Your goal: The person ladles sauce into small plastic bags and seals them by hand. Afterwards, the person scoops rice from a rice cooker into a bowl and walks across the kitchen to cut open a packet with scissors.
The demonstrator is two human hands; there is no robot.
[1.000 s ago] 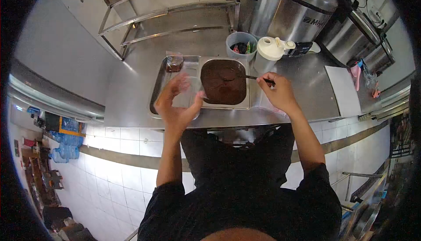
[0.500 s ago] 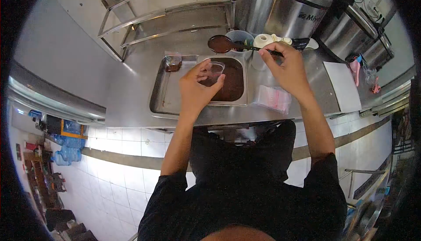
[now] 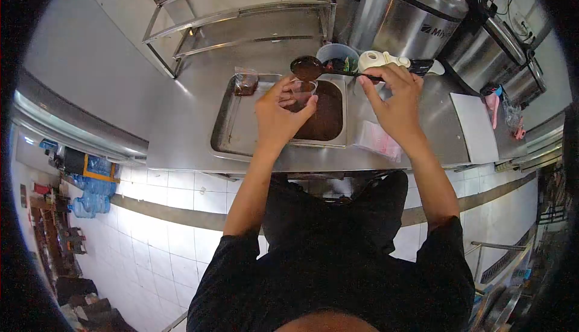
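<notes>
Between the thumb and fingers of my left hand (image 3: 278, 114) is a small clear plastic cup (image 3: 305, 89), held over a metal tray. My right hand (image 3: 395, 95) pinches the dark handle of a spoon (image 3: 306, 67). The spoon's bowl carries a dark brown sauce and is just above the cup's rim, tilted towards it. More dark brown sauce fills the metal pan (image 3: 344, 128) beneath my hands. To its left lies a shallow steel tray (image 3: 218, 142), with a small clear bag of brown sauce (image 3: 245, 83) at its back edge.
Clear plastic bags (image 3: 379, 140) lie right of the pan. Behind it stand a bluish tub (image 3: 335, 51) and a cream-coloured lidded container (image 3: 370, 60). A steel rack (image 3: 241, 12) and large steel dispensers (image 3: 405, 15) line the back. A white board (image 3: 474, 128) lies at right.
The spoon's bowl has come down to the cup and tipped towards it. My left hand stays around the cup. The whole view has shifted slightly.
</notes>
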